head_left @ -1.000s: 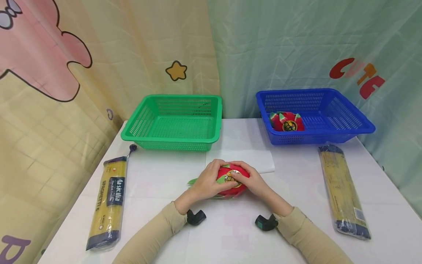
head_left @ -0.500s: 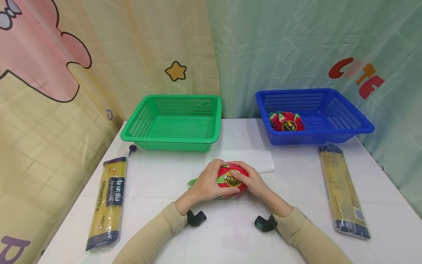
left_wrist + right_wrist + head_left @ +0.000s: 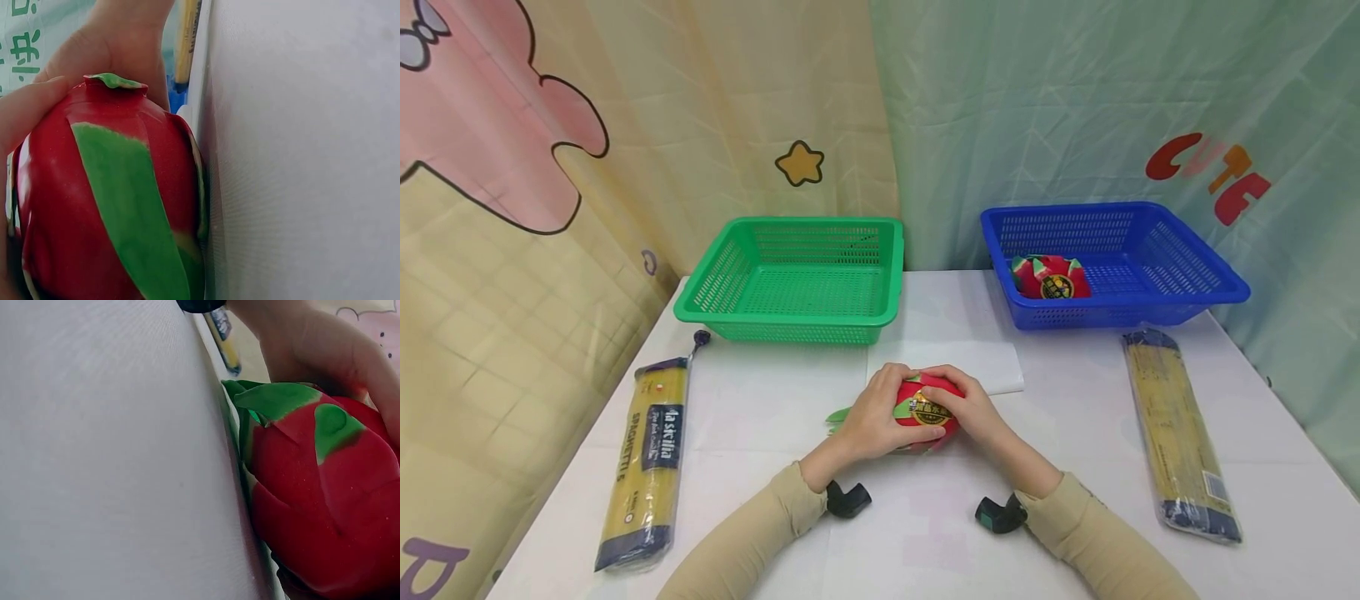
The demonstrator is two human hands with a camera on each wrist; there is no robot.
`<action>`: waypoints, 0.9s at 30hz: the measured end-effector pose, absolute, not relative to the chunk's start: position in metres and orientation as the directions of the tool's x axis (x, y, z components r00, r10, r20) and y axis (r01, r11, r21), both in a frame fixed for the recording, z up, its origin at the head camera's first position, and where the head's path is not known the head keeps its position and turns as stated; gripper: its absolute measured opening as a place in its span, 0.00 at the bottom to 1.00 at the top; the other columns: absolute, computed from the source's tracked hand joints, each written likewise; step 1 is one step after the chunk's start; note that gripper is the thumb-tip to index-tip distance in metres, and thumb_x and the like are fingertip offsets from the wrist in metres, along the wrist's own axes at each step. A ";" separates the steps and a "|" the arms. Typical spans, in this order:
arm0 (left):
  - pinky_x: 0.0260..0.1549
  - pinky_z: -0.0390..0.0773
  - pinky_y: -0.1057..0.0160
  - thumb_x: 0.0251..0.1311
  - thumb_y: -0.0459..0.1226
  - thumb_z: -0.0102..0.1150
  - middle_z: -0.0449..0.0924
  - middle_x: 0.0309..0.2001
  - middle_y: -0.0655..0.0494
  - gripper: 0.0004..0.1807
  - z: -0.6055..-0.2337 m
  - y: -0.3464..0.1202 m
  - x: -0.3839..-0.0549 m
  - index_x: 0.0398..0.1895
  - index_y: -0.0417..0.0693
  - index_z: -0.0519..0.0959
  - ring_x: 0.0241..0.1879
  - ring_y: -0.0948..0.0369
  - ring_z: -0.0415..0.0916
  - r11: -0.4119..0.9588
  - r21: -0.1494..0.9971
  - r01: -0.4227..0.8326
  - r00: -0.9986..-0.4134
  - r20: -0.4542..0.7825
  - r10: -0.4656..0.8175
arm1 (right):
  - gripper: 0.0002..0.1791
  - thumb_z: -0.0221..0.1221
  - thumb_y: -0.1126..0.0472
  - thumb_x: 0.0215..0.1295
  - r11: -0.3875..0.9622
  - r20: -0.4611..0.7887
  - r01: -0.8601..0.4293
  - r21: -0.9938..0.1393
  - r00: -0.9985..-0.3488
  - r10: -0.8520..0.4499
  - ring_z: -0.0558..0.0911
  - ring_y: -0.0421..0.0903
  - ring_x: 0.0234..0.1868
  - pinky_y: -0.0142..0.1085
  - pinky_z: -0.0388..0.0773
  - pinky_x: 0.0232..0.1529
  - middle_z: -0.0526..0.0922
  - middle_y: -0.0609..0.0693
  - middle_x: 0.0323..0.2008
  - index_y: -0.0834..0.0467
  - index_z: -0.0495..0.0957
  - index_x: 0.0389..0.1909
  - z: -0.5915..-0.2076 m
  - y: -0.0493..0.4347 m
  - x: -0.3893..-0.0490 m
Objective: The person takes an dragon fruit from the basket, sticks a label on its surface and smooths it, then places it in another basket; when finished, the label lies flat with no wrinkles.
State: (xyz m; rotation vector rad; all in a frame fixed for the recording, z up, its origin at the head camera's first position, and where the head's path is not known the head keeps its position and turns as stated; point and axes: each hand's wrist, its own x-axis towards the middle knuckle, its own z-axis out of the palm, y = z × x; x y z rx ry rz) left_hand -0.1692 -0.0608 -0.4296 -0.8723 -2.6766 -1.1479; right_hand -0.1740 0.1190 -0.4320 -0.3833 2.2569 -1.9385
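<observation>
A red dragon fruit [image 3: 929,410] with green scales and a dark round sticker rests on the white table at its middle. My left hand [image 3: 871,421] grips its left side, with the thumb along the near face. On the other side my right hand [image 3: 973,410] grips it, the thumb lying at the sticker. The left wrist view has the fruit [image 3: 112,187] close up, the right hand [image 3: 115,47] behind it. Its green-tipped end [image 3: 325,487] shows in the right wrist view. The fruit's far side and several fingertips are hidden.
Behind stand a green basket [image 3: 790,321] and, at right, a blue basket [image 3: 1120,310] holding another dragon fruit [image 3: 1051,277]. Spaghetti packs lie at left [image 3: 643,462] and right [image 3: 1180,433]. A lollipop-like dark ball [image 3: 702,337] lies near the green basket. White sheet [image 3: 955,358] behind the fruit.
My left thumb has slid down off the sticker, showing more of it. Both hands otherwise stay in place round the dragon fruit; the baskets and packs have not moved.
</observation>
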 end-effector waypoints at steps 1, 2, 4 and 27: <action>0.35 0.71 0.66 0.44 0.57 0.67 0.67 0.44 0.60 0.35 -0.430 -0.061 -0.169 0.50 0.49 0.65 0.40 0.65 0.64 0.549 0.636 0.542 -0.831 0.307 0.464 | 0.17 0.56 0.59 0.63 0.135 0.047 -0.087 -0.987 -0.961 -0.272 0.74 0.46 0.42 0.32 0.74 0.39 0.78 0.57 0.46 0.62 0.76 0.51 -0.431 0.118 -0.174; 0.35 0.71 0.66 0.44 0.57 0.67 0.67 0.44 0.60 0.35 -0.430 -0.061 -0.169 0.50 0.49 0.66 0.41 0.65 0.64 0.548 0.637 0.542 -0.831 0.309 0.463 | 0.17 0.56 0.59 0.63 0.140 0.039 -0.078 -0.987 -0.965 -0.260 0.74 0.46 0.42 0.33 0.73 0.40 0.78 0.57 0.46 0.62 0.76 0.51 -0.431 0.117 -0.173; 0.35 0.71 0.66 0.44 0.56 0.67 0.67 0.43 0.59 0.35 -0.430 -0.061 -0.169 0.50 0.48 0.66 0.41 0.65 0.64 0.541 0.639 0.547 -0.828 0.316 0.463 | 0.17 0.56 0.59 0.63 0.144 0.029 -0.066 -0.987 -0.970 -0.241 0.74 0.46 0.42 0.33 0.73 0.41 0.79 0.57 0.46 0.62 0.77 0.51 -0.430 0.117 -0.173; 0.37 0.74 0.65 0.46 0.57 0.66 0.67 0.47 0.61 0.36 -0.431 -0.063 -0.170 0.53 0.51 0.64 0.43 0.66 0.66 0.517 0.701 0.491 -0.853 0.264 0.451 | 0.18 0.50 0.54 0.70 0.209 0.015 -0.079 -0.975 -0.956 -0.294 0.73 0.48 0.46 0.39 0.71 0.47 0.76 0.56 0.48 0.60 0.73 0.54 -0.428 0.119 -0.172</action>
